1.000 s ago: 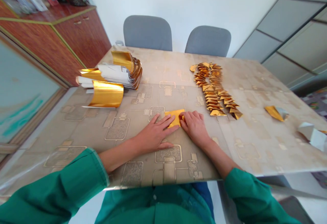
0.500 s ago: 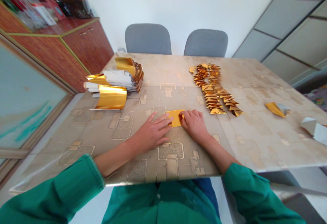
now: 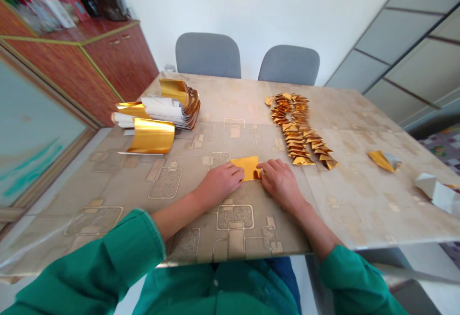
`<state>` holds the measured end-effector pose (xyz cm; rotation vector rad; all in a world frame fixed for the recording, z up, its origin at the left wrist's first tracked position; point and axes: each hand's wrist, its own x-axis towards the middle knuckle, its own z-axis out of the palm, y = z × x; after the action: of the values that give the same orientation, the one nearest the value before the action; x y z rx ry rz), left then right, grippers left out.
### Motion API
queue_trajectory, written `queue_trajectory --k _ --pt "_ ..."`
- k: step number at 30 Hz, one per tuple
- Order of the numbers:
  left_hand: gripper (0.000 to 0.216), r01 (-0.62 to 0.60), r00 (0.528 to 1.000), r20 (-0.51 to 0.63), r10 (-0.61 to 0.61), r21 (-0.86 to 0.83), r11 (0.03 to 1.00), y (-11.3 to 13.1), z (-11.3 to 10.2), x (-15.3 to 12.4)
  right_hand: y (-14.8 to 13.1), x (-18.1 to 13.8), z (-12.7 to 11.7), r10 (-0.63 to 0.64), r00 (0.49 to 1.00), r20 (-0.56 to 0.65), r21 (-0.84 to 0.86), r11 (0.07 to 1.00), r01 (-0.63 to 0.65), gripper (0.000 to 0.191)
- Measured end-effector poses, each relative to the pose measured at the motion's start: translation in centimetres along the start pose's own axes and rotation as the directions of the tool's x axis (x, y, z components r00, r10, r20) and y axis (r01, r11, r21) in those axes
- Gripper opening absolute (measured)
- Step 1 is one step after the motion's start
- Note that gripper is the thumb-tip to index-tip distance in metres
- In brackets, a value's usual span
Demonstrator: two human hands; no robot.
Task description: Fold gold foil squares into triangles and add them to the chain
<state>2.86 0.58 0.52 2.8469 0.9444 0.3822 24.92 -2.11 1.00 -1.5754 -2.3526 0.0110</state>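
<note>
from the left i read a foil stack [image 3: 154, 118], then the left hand [image 3: 219, 183], flat and open, gripping nothing, its fingertips at the gold foil sheet [image 3: 247, 168]. the sheet lies between the hands, touching the right hand [image 3: 280, 183], likewise flat. farther right: folded triangles [image 3: 300, 130], a folded piece [image 3: 384, 162].

A foil square [image 3: 247, 167] is lying on the table [image 3: 359, 209] between the left hand [image 3: 220, 185] and the right hand [image 3: 280, 185]. Sheets [image 3: 153, 135] are sitting further left, triangles [image 3: 298, 128] are lying behind and right of the square, and a folded piece [image 3: 384, 162] is lying further right. Chairs [image 3: 208, 55] are standing behind the table, with a cabinet [image 3: 115, 66] beyond its left side.
</note>
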Motion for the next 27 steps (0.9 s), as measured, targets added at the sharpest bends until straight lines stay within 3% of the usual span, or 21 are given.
queue_trajectory --k 4,6,12,17,22,27 --pt "0.012 0.016 0.999 -0.028 -0.015 0.043 0.999 -0.3 -0.2 -0.4 -0.2 1.5 -0.5 -0.245 0.960 0.132 0.154 0.962 0.225 0.011" --pt "0.012 0.024 0.999 -0.040 -0.022 0.033 0.999 -0.7 -0.5 -0.8 -0.4 2.3 -0.5 -0.302 0.936 0.178 0.185 0.945 0.270 0.014" --pt "0.016 0.040 0.998 -0.046 -0.039 0.014 0.999 -1.3 -0.8 -1.2 -0.4 2.8 -0.1 -0.321 0.936 0.145 0.185 0.938 0.293 0.016" --pt "0.016 0.020 0.991 -0.133 -0.016 0.033 0.999 -1.4 -0.3 -1.2 -0.1 2.7 0.3 -0.329 0.935 0.135 0.174 0.936 0.305 0.019" --pt "0.020 0.066 0.980 -0.187 -0.067 -0.015 0.998 -1.3 -0.4 -1.4 0.1 2.7 0.4 -0.312 0.946 0.092 0.146 0.944 0.297 0.018" --pt "0.014 0.054 0.993 -0.103 -0.062 -0.077 0.996 -1.0 -0.9 -1.3 0.4 2.3 -0.1 -0.332 0.938 0.094 0.199 0.930 0.310 0.020"
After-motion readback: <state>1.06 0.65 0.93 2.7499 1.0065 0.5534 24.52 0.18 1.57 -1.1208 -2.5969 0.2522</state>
